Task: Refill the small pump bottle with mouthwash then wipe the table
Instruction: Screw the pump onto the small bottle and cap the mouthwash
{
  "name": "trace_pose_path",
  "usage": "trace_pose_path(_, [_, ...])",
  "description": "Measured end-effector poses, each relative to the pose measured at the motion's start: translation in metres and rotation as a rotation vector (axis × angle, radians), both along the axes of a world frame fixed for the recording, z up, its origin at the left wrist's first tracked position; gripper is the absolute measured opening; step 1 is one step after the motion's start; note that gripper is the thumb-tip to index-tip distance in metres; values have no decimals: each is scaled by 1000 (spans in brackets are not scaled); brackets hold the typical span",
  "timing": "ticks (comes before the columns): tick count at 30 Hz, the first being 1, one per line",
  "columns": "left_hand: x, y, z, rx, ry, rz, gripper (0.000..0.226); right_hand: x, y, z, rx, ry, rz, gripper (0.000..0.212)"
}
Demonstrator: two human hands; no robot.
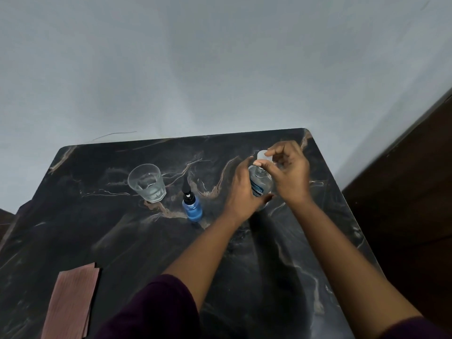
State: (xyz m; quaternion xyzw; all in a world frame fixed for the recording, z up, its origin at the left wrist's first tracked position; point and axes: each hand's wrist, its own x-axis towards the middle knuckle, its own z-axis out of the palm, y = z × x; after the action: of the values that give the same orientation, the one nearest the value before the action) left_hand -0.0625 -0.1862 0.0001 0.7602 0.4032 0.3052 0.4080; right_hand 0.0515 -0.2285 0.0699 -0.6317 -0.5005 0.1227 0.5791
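Note:
A clear mouthwash bottle (260, 184) with a blue label stands upright on the dark marble table (122, 241), right of centre. My left hand (244, 189) grips its body from the left side. Just above the bottle's neck, my right hand (289, 172) pinches the white cap (262, 154) between thumb and fingers. The small pump bottle (193, 207), holding blue liquid and topped by a black pump nozzle, stands to the left of my left hand, apart from it.
A clear drinking glass (148, 183) stands left of the pump bottle. A folded pinkish cloth (71, 302) lies at the table's near left corner. A pale wall runs behind the table; dark wood flooring lies to the right.

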Motion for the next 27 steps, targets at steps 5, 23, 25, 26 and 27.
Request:
trace_pose_path(5, [2,-4,2,7,-45,15,83,-1,0,4,-40,-20,30,25])
trace_pose_path(23, [-39,16,174,125,-186,61,83,-15,4,198,-116,-420,418,34])
trace_pose_path(25, [-44,16,186,132,-193,70,81,-23,5,210,-97,-458,345,31])
trace_pose_path(26, [-45,16,191,135,-200,74,79,-27,6,214,-90,-470,316,31])
trace_pose_path(27, [-46,16,195,139,-202,78,78,-30,7,216,-80,-464,293,32])
